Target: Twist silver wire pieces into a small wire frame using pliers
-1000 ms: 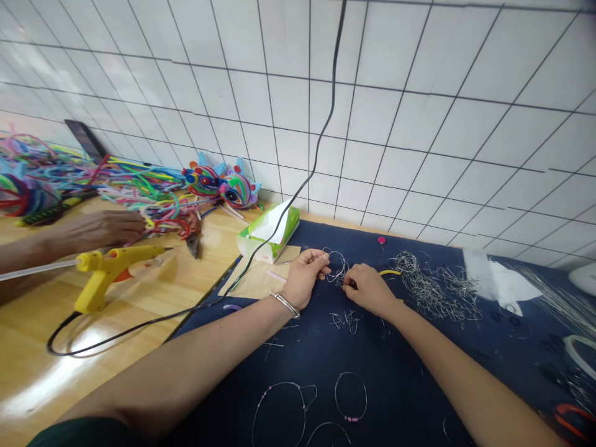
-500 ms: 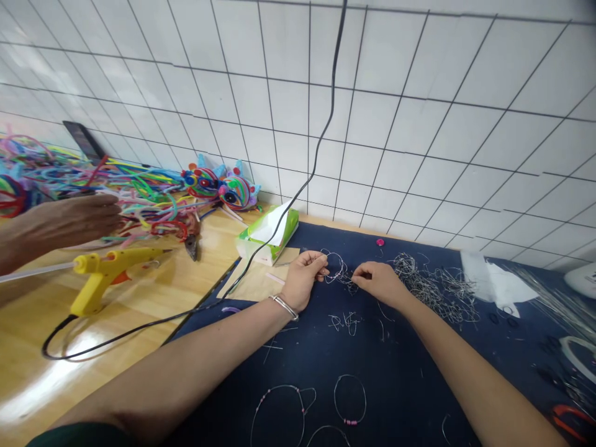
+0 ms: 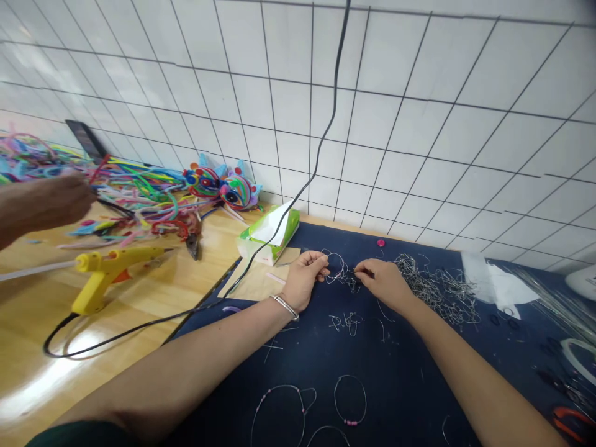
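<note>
My left hand (image 3: 305, 280) pinches a thin wire loop (image 3: 343, 264) with small pinkish beads on it. Across from it, my right hand (image 3: 384, 282) has thumb and finger closed on a thin wire that seems to run from the loop; its tip is too fine to make out. Dark wire bits (image 3: 352, 285) lie just below the fingers. Closer to me on the dark blue mat (image 3: 395, 385) rest a beaded wire ring (image 3: 351, 423), a larger beaded wire shape (image 3: 280, 387) and short wire offcuts (image 3: 349, 321).
A tangled heap of wire (image 3: 433, 288) sits right of my right hand. A tissue pack (image 3: 256, 245), a yellow glue gun (image 3: 100, 270) and its black cord (image 3: 186, 313) lie left. Pipe cleaners (image 3: 139, 186) and another person's hand (image 3: 51, 198) are far left. Pink bead (image 3: 380, 243) behind.
My right hand has shifted slightly to the right, away from the loop. My left hand stays in place. The other person's blurred hand has moved left and up.
</note>
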Demonstrator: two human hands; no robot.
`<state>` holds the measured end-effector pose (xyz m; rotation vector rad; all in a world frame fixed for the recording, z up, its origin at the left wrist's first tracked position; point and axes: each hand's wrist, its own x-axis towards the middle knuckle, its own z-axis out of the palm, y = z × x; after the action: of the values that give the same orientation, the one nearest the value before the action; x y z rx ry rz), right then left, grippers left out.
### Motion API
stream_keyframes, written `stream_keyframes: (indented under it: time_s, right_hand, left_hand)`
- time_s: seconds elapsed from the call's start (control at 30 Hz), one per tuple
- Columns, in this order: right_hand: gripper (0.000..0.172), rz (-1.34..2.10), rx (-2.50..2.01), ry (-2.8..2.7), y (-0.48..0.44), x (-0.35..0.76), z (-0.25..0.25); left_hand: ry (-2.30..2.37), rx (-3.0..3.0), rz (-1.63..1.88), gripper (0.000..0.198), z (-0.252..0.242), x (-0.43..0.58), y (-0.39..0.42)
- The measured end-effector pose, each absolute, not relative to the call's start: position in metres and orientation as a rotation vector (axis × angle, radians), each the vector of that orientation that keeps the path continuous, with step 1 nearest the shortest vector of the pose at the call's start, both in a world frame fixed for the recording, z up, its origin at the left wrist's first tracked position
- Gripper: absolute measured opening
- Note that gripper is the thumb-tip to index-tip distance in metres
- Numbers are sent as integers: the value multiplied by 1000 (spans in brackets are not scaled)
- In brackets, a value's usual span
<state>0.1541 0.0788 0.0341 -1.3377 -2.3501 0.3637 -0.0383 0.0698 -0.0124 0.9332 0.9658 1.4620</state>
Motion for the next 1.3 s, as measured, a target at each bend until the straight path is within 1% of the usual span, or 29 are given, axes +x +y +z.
stream_keyframes:
  time_s: [0.13,0.33,0.57,0.7,0.83,1.1,1.2,1.3]
  right_hand:
    - [16,428,-1348,-2321,80,156,32]
    - [23,300,-1364,-2418,84,159,30]
    - [22,451,-1382,-2360,85,161,30]
    - [23,457,-1367,-2365,86,162,30]
    - [23,410,-1410,-2406,88,165,28]
    - [23,210,-1478,-2511,93,172,27]
    - [22,385,-1408,-2546,91,173,37]
    - [20,772,-1242,-2603,83,172,53]
  left_hand:
    - [961,937,1461,25,-13,-39,70]
    - [966,928,1452,25,-11,-38,69]
    - [983,904,1457,27,-10,-37,69]
    - [982,911,1459,27,-11,-37,69]
    - [975,930,1451,25,-11,-37,69]
    - [985,911,1446,26,-10,-37,69]
    - [982,910,1448,26,-11,-37,69]
    - [975,917,1450,26,-12,-37,70]
